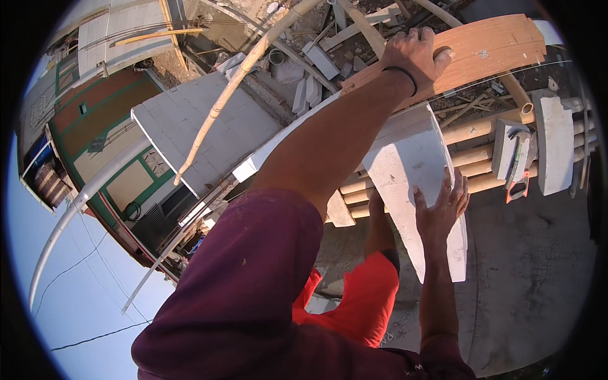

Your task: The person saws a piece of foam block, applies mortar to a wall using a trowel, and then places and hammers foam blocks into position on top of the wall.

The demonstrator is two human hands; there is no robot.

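My left hand (415, 60), a dark band at its wrist, reaches across to a brown wooden board (491, 50). Its fingers curl over the board's far edge, with the thumb lying on the face. Nearer to me, my right hand (442, 206) grips a long white aerated concrete block (405, 161) at its right side, thumb on the broad face. The block slants towards me over bamboo poles (472, 158); its underside is hidden. To the right, a hammer (520, 136) and a handsaw with an orange handle (517, 189) lie on a smaller block piece.
Another pale block (553, 142) stands at the far right on the poles. A long bamboo pole (237, 76) crosses diagonally at upper left. Beyond lies rubble with broken block pieces (307, 95). At left is a grey block wall (209, 120); grey floor (525, 253) spreads below.
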